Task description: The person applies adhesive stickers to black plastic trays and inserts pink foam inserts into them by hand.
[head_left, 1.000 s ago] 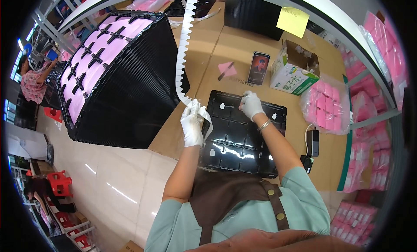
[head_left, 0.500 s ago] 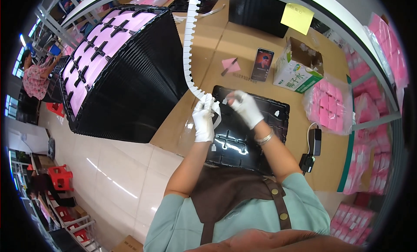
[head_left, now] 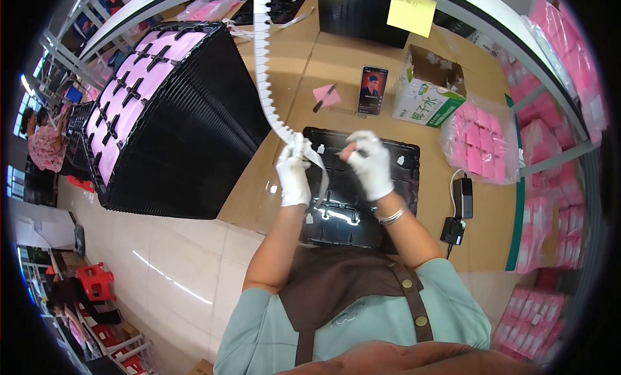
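Note:
My left hand (head_left: pixel 294 174), in a white glove, pinches a long strip of white tabbed labels (head_left: pixel 262 71) that curves down from the top. A loose white ribbon end hangs beside its fingers. A black moulded plastic tray (head_left: pixel 404 184) lies in front of me, with small white labels on it, one near its far left corner (head_left: pixel 321 149) and another at the right (head_left: pixel 400 160). Above the tray is my gloved right hand (head_left: pixel 372 168), bare fingertips pinched together and partly blurred. What they hold, if anything, is too small to make out.
A tall stack of black trays (head_left: pixel 187 129) with pink pieces stands at the left. Beyond the tray lie a phone (head_left: pixel 372 90), a knife (head_left: pixel 325 98) on pink paper, and an open carton (head_left: pixel 427 94). Bagged pink pieces (head_left: pixel 479 139) and a black adapter (head_left: pixel 462 197) are at the right.
The whole view has shifted, so things sit farther left. My right hand has moved right over the tray, away from the far left label. My left hand still pinches the strip.

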A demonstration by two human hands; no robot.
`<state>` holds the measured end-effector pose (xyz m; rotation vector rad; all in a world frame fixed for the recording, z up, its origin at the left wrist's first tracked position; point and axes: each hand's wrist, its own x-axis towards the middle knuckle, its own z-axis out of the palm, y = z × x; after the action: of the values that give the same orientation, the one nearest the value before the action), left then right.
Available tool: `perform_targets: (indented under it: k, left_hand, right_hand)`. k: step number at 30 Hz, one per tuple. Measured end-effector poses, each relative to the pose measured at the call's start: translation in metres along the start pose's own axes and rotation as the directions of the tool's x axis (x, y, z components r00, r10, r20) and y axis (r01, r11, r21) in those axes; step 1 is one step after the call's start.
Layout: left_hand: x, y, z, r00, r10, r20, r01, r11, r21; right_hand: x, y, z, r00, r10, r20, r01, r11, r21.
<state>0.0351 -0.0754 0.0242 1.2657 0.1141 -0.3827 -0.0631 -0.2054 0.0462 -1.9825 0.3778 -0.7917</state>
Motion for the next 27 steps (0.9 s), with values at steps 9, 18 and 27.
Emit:
perform_targets:
  k: [9, 18, 27]
  left_hand:
    - [0.004, 0.016, -0.003, 0.996, -0.007, -0.088, -0.004, 0.993, -0.116]
    - [0.006, 0.003, -0.011, 0.999, 0.02, -0.041, -0.023, 0.997, -0.073]
    - [-0.019, 0.001, 0.01, 0.999, 0.014, 0.041, -0.015, 1.0, 0.018]
  right_hand:
    - [0.01, 0.157, -0.039, 0.956, 0.257, 0.139, -0.091, 0.713, -0.695]
    - [0.04, 0.147, -0.041, 0.905, 0.377, 0.199, -0.122, 0.677, -0.726]
    - [0.0, 0.006, 0.031, 0.871, 0.317, 0.376, -0.462, 0.788, 0.406]
